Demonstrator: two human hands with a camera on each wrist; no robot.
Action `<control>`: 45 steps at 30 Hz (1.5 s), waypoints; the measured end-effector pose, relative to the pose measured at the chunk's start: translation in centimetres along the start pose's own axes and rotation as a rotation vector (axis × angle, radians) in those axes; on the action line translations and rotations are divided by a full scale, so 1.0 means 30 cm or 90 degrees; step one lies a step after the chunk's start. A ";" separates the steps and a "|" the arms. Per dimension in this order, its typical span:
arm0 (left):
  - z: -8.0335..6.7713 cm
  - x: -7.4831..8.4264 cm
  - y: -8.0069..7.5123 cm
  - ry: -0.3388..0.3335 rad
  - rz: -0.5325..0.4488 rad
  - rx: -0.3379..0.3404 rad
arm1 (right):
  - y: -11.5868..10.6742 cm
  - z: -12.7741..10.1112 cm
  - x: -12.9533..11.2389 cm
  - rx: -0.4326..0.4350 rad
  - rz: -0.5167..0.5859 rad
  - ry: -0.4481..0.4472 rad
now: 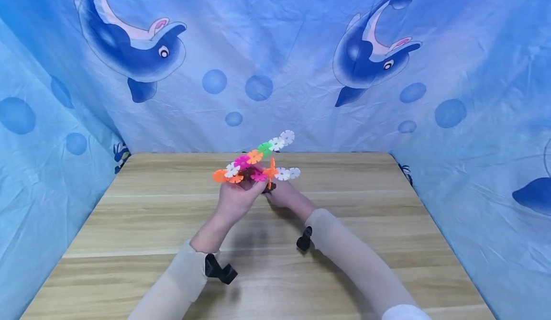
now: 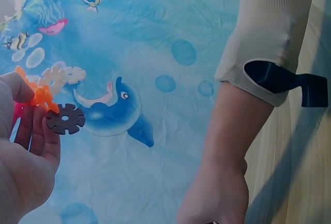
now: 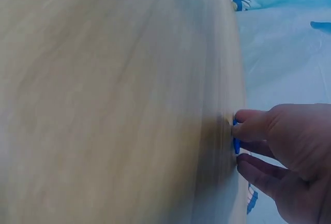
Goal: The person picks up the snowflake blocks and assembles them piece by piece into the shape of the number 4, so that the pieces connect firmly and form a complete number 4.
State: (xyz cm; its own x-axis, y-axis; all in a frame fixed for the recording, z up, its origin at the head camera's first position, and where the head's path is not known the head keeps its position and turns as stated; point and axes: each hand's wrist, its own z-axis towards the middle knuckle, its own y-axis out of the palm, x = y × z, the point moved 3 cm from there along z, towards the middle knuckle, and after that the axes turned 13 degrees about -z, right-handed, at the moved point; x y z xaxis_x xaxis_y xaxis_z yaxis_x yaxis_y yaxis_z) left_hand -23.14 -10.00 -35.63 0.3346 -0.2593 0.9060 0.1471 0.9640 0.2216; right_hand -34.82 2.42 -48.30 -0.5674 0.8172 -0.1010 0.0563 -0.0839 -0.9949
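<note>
My left hand (image 1: 239,196) grips a built chain of flower-shaped interlocking plastic discs (image 1: 254,157) above the table. One arm of it rises through pink, orange and green to white, while another runs right past an upright orange disc (image 1: 270,172) to white ones. In the left wrist view a brown disc (image 2: 65,119) sticks out beside the left fingers. Behind and right of the build, my right hand (image 1: 284,194) is low over the table, its fingertips hidden in the head view. The right wrist view shows that hand's fingers pinching a small blue piece (image 3: 236,140), seen edge-on.
The wood-grain table (image 1: 172,224) lies beneath both arms. Blue sheets with printed dolphins (image 1: 137,47) rise around its back and sides. A black camera mount (image 1: 220,269) sits on the left sleeve, and a second black mount (image 1: 304,239) on the right.
</note>
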 end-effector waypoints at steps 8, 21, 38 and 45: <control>-0.017 -0.024 0.000 -0.020 -0.003 -0.001 | 0.012 -0.055 0.036 -0.031 0.041 -0.025; -0.009 -0.017 0.000 -0.008 -0.012 -0.012 | -0.155 -0.170 0.162 0.072 0.191 -0.030; 0.005 -0.027 0.022 -0.048 -0.021 -0.034 | -0.529 -0.371 0.150 0.394 0.515 -0.045; -0.002 -0.041 0.040 -0.043 0.011 -0.057 | -0.581 -0.415 0.070 0.392 0.551 -0.120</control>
State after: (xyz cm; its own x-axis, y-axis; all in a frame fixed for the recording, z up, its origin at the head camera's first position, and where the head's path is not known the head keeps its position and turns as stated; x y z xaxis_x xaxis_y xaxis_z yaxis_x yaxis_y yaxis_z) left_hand -23.31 -8.54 -36.49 0.2749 -0.2355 0.9322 0.2253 0.9583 0.1756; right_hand -26.75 12.69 -31.19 -0.6537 0.2467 -0.7154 0.1049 -0.9067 -0.4086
